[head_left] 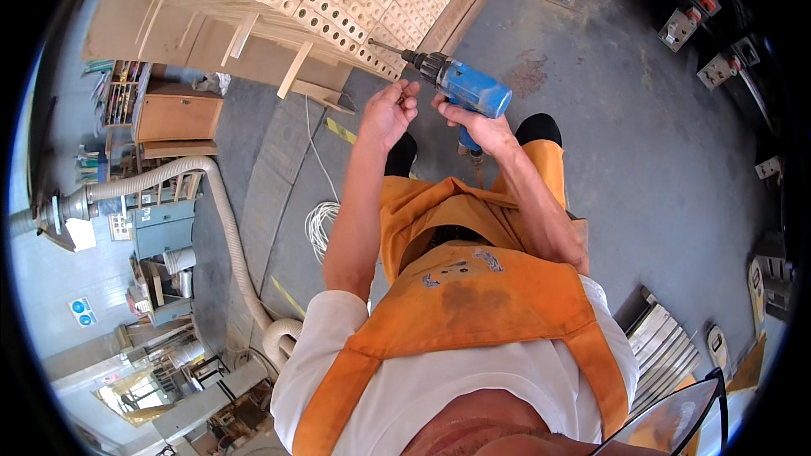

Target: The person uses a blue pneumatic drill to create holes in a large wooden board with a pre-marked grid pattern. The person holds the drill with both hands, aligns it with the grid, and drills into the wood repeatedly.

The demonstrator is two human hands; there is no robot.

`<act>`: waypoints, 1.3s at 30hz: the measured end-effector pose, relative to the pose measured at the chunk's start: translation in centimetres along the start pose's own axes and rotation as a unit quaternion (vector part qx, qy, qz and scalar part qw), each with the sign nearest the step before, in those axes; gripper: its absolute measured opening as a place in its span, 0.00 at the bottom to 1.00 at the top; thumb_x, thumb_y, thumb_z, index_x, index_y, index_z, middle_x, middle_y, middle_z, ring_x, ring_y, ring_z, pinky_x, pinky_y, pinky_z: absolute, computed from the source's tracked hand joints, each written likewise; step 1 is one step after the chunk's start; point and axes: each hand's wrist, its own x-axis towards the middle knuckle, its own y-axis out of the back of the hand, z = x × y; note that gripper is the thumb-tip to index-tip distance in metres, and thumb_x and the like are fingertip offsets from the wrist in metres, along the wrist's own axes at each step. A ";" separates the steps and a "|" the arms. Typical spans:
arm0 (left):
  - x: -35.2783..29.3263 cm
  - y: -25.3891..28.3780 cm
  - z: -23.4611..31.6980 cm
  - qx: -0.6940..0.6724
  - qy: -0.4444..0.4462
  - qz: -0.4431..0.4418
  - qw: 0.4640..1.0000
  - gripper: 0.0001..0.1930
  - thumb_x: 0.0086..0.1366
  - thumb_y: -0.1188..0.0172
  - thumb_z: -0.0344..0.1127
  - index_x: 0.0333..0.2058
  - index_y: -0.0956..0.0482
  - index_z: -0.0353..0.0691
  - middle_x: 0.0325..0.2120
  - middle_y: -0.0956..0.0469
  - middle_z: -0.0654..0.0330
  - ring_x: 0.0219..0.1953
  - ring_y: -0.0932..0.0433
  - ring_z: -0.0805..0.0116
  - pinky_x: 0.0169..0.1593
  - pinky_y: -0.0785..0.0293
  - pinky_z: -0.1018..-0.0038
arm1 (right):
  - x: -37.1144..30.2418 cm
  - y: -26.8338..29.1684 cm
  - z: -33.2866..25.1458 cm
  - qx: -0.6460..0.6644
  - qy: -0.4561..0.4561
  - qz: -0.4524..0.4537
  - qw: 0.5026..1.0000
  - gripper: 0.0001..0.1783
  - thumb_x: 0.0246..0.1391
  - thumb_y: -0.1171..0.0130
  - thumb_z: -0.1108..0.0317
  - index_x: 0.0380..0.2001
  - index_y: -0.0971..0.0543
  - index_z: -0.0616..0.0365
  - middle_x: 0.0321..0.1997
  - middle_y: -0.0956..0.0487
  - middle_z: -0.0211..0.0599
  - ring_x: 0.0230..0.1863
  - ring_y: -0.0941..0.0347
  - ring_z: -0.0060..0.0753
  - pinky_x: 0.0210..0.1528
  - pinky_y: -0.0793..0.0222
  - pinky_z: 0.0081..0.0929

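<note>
A blue power drill (475, 87) with a black chuck is in my right hand (486, 128), whose fingers wrap round its handle. From the chuck a long thin bit (386, 47) points left, its tip at the near edge of the light wooden blocks (338, 13), which stand in rows with round holes in their faces. Some of the holes near the bit look dark, as if filled. My left hand (389, 111) is held just below the bit, close to the blocks' corner. Its fingers are curled together; anything small between them is too hidden to make out.
Wooden strips (295, 70) jut from under the blocks. On the grey floor lie a coiled white cable (319, 228) and a long ribbed hose (228, 219) at the left. A brown cabinet (179, 116) stands beyond the hose. Stacked metal slats (659, 342) are at the lower right.
</note>
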 end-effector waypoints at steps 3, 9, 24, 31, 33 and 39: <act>-0.6 0.6 -1.0 0.016 0.019 0.020 1.000 0.11 0.71 0.52 0.39 0.40 0.29 0.36 0.32 0.24 0.59 0.23 0.32 0.75 0.27 0.33 0.79 | 0.1 0.0 -0.1 -0.020 -0.011 -0.002 1.000 0.13 0.50 0.36 0.64 0.39 0.20 0.55 0.34 0.21 0.25 0.31 0.28 0.21 0.31 0.31 0.24; -0.9 1.7 -1.5 0.036 -0.016 0.003 0.999 0.14 0.70 0.50 0.44 0.43 0.28 0.39 0.27 0.26 0.65 0.22 0.33 0.79 0.25 0.35 0.80 | 0.3 -0.2 -0.1 0.073 0.010 -0.013 0.997 0.14 0.51 0.37 0.65 0.42 0.20 0.57 0.36 0.19 0.27 0.32 0.27 0.21 0.34 0.30 0.23; 0.2 -0.1 3.0 0.004 -0.044 -0.066 0.997 0.11 0.68 0.46 0.42 0.38 0.25 0.39 0.24 0.30 0.68 0.20 0.36 0.81 0.22 0.39 0.84 | -3.2 5.0 1.2 0.110 -0.051 -0.076 0.990 0.14 0.48 0.36 0.72 0.41 0.21 0.58 0.40 0.19 0.35 0.41 0.24 0.28 0.37 0.29 0.25; 0.6 -2.2 3.0 0.130 -0.052 0.027 0.990 0.12 0.69 0.47 0.43 0.36 0.27 0.39 0.23 0.31 0.67 0.20 0.36 0.80 0.22 0.39 0.83 | -3.5 4.6 2.0 0.075 -0.029 -0.057 0.995 0.14 0.49 0.36 0.70 0.41 0.21 0.56 0.40 0.19 0.32 0.39 0.25 0.25 0.36 0.29 0.24; 1.1 -2.4 2.8 0.108 -0.060 0.021 0.992 0.13 0.69 0.47 0.44 0.38 0.27 0.40 0.23 0.32 0.69 0.21 0.36 0.81 0.23 0.39 0.83 | -3.3 4.2 1.8 0.074 -0.051 -0.047 0.995 0.13 0.50 0.36 0.70 0.41 0.21 0.56 0.40 0.19 0.32 0.39 0.26 0.24 0.36 0.29 0.23; 3.2 -1.5 2.5 -0.059 -0.082 -0.033 0.994 0.11 0.69 0.48 0.38 0.44 0.27 0.37 0.25 0.29 0.68 0.24 0.35 0.79 0.26 0.38 0.82 | -0.8 1.4 3.0 0.159 -0.053 -0.025 0.986 0.14 0.51 0.38 0.71 0.43 0.24 0.56 0.42 0.21 0.33 0.44 0.24 0.28 0.36 0.31 0.23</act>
